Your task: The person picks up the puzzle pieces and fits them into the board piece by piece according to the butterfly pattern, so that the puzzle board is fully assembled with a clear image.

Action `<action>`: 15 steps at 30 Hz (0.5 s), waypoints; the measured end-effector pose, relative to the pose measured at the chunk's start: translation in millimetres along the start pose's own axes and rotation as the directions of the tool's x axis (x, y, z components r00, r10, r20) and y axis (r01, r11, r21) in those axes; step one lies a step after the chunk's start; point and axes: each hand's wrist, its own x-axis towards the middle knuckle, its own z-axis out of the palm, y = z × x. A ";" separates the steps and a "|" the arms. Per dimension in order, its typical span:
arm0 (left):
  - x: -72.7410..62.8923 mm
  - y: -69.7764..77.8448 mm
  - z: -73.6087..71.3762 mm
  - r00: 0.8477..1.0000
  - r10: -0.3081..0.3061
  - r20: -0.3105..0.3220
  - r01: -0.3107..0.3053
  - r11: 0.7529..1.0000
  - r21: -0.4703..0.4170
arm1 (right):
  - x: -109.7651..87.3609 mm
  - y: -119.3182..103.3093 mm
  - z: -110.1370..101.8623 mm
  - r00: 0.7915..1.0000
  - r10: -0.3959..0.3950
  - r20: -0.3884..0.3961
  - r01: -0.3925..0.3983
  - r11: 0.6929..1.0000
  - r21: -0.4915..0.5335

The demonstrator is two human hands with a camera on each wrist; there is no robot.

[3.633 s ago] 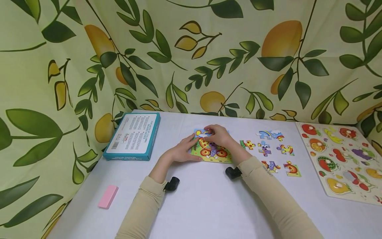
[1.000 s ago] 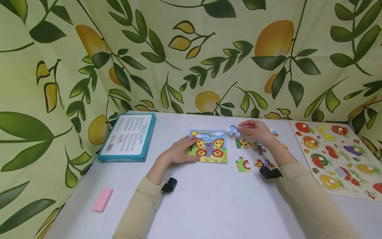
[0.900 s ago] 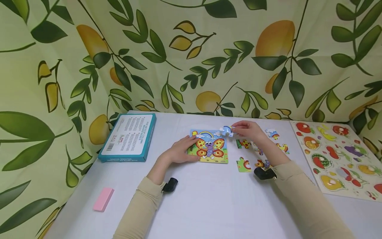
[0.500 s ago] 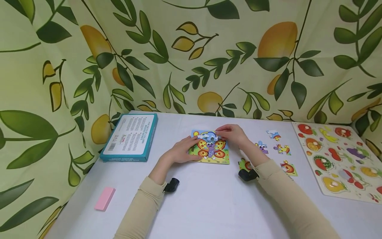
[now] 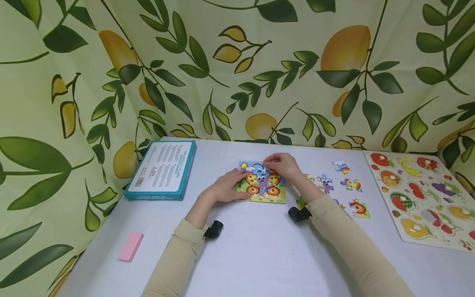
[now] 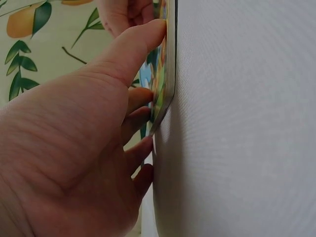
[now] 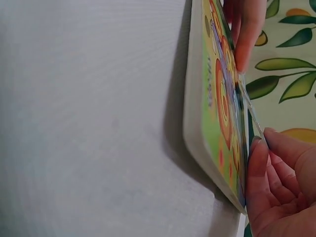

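The butterfly puzzle board [image 5: 261,194] lies flat on the white table. My left hand [image 5: 224,187] rests on its left edge, thumb along the front and fingers spread over the side, as the left wrist view shows with the hand [image 6: 74,128] against the board's edge [image 6: 171,64]. Between thumb and fingertips, my right hand [image 5: 285,167] pinches a blue puzzle piece with a bit of rainbow [image 5: 258,170] over the board's upper part. In the right wrist view the thin piece [image 7: 253,112] is tilted above the board, held by the right hand [image 7: 281,182].
Several loose puzzle pieces [image 5: 351,185] lie right of the board, some partly hidden by the right arm. A fruit board [image 5: 423,198] lies at the far right. A teal and white box [image 5: 163,169] sits at the back left, with a pink block [image 5: 131,246] nearer the front.
My right hand has carried the blue rainbow piece left from the loose pieces to over the board's top, shifting slightly further left in the last half second. My left hand stays on the board's edge.
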 end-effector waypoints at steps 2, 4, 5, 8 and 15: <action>0.1 0.5 -0.2 1.000 -0.002 0.000 0.002 1.000 0.001 | 0.8 -0.2 -0.1 1.000 -0.004 -0.007 0.004 1.000 -0.022; 0.3 0.8 -0.4 1.000 0.000 -0.001 0.000 1.000 0.003 | 1.6 -0.1 -0.2 1.000 -0.006 -0.013 0.005 0.999 -0.037; 0.3 0.9 -0.3 1.000 0.002 -0.003 -0.002 1.000 0.002 | 1.9 -0.1 -0.1 1.000 -0.006 -0.017 0.005 0.999 -0.042; 0.4 0.6 -0.2 1.000 0.011 -0.007 -0.011 1.000 -0.004 | 2.0 0.3 0.1 1.000 -0.024 -0.019 0.023 0.998 -0.063; -1.1 0.5 -0.6 1.000 0.012 -0.002 -0.012 1.000 -0.012 | 2.0 0.9 4.0 0.996 -0.088 -0.035 0.081 0.983 -0.164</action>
